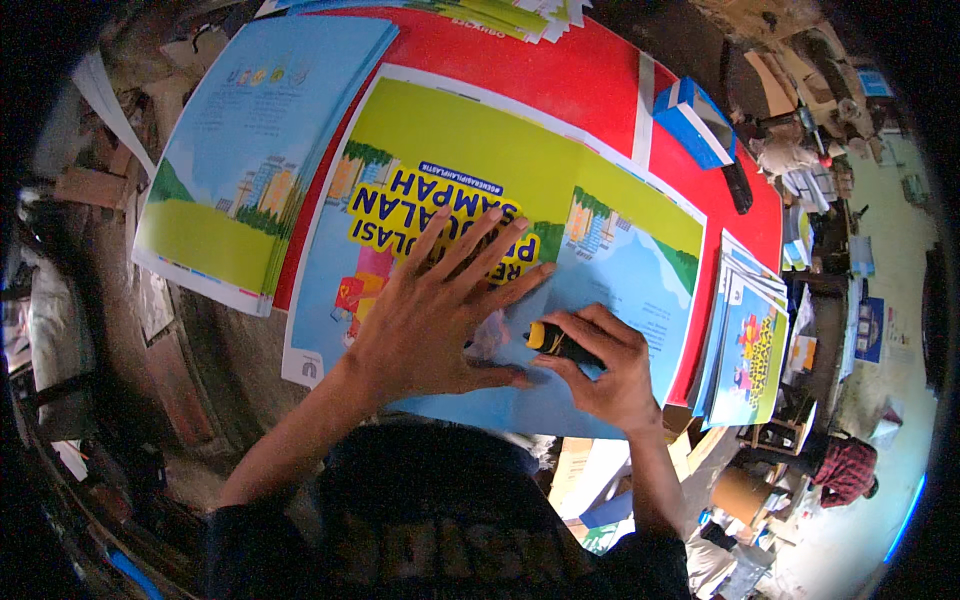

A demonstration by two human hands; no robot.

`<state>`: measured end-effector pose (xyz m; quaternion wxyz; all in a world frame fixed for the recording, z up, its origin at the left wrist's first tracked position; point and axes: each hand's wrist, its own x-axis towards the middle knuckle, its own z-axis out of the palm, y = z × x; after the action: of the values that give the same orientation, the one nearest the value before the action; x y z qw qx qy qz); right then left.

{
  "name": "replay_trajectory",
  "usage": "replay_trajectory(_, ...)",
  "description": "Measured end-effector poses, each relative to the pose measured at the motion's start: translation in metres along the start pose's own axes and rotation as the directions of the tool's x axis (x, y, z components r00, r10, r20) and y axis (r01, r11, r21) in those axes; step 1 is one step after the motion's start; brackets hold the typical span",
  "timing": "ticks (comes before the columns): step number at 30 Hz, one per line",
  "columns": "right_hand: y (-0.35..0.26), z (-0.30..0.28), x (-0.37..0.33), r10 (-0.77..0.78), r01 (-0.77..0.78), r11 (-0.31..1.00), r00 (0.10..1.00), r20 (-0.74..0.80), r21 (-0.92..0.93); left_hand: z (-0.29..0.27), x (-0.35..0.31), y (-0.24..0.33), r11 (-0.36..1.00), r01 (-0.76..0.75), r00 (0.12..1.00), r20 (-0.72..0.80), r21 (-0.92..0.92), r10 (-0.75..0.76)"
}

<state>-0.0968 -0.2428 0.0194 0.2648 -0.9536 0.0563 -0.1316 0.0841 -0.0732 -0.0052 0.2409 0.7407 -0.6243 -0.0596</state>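
Note:
A large printed sheet point(440, 110) in green and light blue, with upside-down lettering and drawn buildings, lies flat beneath both my hands. My left hand point(430, 310) rests on its middle, palm down with the fingers spread. Just right of it, my right hand point(615, 370) is closed around a short black tool with a yellow end point(562, 343). The yellow end points left toward my left thumb, low over the sheet's blue part. My fingers hide much of the tool, so its exact kind cannot be made out.
The sheet lies on a red tabletop point(500, 62). A thick stack of similar prints point(270, 100) is at left, another stack point(750, 340) at right, and more prints point(520, 22) at the far edge. A blue box point(690, 125) stands far right. Beyond, a person in a plaid shirt point(848, 470) bends over.

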Motion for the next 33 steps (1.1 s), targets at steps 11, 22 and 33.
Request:
replay_trajectory(11,0.065,-0.044,0.074,0.441,-0.381,0.872,0.885,-0.152,0.308,-0.003,0.001,0.001,0.998,0.020,0.999,0.047,0.063,-0.023)
replay_trajectory(22,0.067,-0.031,0.087,0.068,-0.044,0.994,0.962,-0.263,0.099,-0.003,-0.003,-0.001,0.997,0.061,0.995,0.080,0.038,-0.064)
replay_trajectory(33,0.029,-0.004,0.045,-0.154,0.156,0.985,0.988,0.024,-0.080,0.004,-0.030,0.029,0.998,-0.006,1.000,0.022,-0.066,0.007)
